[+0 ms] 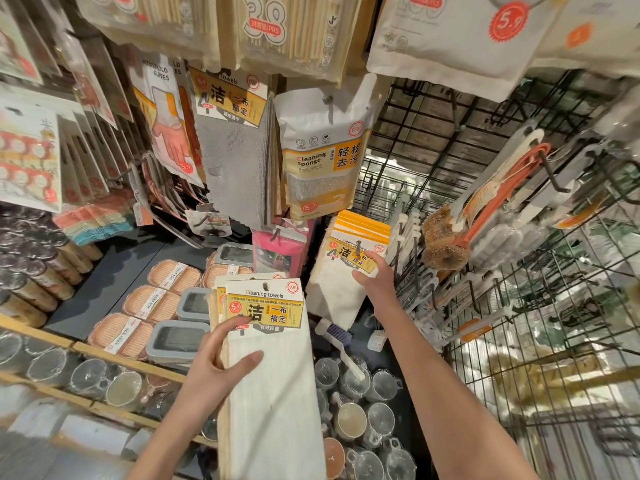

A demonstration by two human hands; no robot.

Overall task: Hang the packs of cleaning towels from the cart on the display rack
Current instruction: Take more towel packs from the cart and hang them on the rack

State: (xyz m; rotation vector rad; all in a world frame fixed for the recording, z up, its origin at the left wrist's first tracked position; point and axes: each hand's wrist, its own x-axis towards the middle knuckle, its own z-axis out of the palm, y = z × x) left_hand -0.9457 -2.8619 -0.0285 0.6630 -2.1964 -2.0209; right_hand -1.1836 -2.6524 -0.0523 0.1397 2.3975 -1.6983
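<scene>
Below the hanging cleaning sponge pack (pixel 323 157), our left hand (pixel 216 368) gripped a stack of cleaning towel packs (pixel 273 368), while our right hand (pixel 375 282) pinched the packs on the rack hook (pixel 349 268).

Bright even shop light; wide-angle bending at edges; corners blurred.

Stack in my left hand (pixel 221 362): lower end cut by the bottom edge.
Hook under my right hand (pixel 375 277): mostly hidden.
</scene>
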